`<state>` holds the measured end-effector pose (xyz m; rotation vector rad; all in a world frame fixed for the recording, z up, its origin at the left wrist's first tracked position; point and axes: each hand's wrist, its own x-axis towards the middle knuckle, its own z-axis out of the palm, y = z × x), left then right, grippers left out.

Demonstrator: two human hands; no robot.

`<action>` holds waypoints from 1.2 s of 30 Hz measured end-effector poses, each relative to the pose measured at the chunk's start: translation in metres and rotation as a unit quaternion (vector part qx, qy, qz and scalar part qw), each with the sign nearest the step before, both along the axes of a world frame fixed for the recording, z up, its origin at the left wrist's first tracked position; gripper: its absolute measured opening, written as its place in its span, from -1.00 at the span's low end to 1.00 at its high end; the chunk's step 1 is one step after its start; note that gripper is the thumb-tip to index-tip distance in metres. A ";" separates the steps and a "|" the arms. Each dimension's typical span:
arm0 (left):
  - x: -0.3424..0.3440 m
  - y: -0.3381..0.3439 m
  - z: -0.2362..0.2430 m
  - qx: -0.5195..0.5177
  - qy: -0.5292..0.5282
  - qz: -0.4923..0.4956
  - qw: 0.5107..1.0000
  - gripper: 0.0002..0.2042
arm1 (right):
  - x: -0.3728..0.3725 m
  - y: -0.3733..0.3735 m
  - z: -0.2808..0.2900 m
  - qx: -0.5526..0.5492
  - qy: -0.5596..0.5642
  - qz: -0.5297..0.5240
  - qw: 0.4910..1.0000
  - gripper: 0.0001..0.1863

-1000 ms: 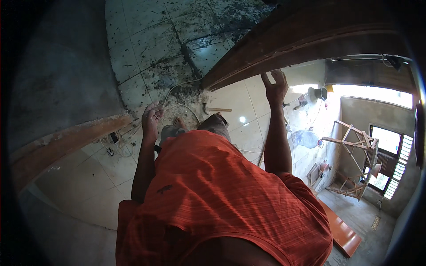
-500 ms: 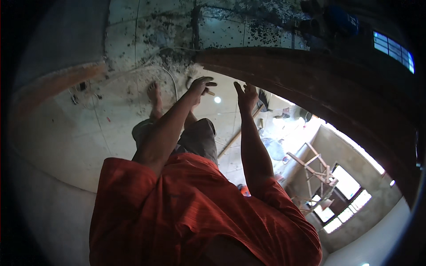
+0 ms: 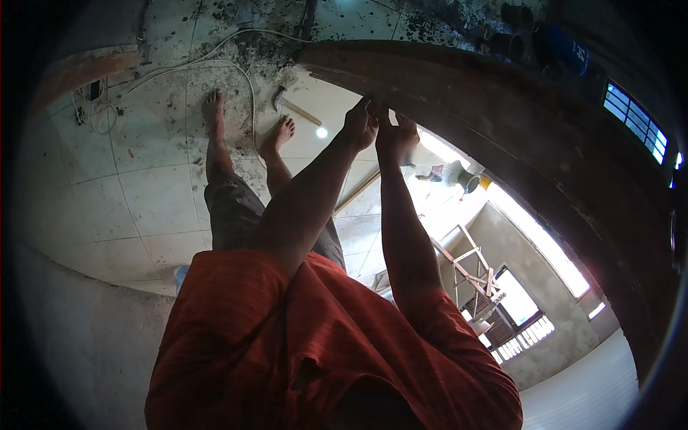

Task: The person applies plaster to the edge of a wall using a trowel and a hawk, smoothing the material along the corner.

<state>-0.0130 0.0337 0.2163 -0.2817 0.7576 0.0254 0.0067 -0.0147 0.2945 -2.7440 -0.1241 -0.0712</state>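
A long, dark brown wooden beam or frame (image 3: 459,93) runs across in front of me from the upper middle to the right. Both of my hands are raised close together at its lower edge. My left hand (image 3: 360,124) has its fingers curled together against the wood; whatever they may hold is hidden. Beside it, my right hand (image 3: 397,136) reaches up with thumb and fingers apart, the tips at the beam's edge, and nothing shows in it. On the tiled floor below, near my foot, lies a hammer (image 3: 304,113) with a wooden handle.
A pale cable (image 3: 247,75) winds over the stained floor tiles (image 3: 158,193). A wooden pole (image 3: 357,192) lies beneath my arms. To the right stand a wooden trestle (image 3: 469,261) and a bucket (image 3: 462,177). A blue container (image 3: 566,49) sits beyond the beam.
My hands have come closer together and up to the beam's edge; my left hand has moved right and its fingers have curled. The view has shifted, uncovering the hammer and both feet.
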 end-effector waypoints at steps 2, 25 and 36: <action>-0.001 -0.002 -0.005 -0.005 0.015 0.014 1.000 -0.84 | 0.001 -0.002 -0.002 0.041 -0.034 0.044 0.998 -0.55; -0.004 -0.009 -0.003 -0.035 0.000 0.025 0.999 -0.77 | 0.002 -0.005 0.002 0.080 0.021 0.026 0.996 -0.65; -0.009 -0.025 -0.027 -0.030 -0.080 -0.004 0.996 -0.74 | 0.001 -0.023 -0.002 0.089 0.040 0.033 0.995 -0.59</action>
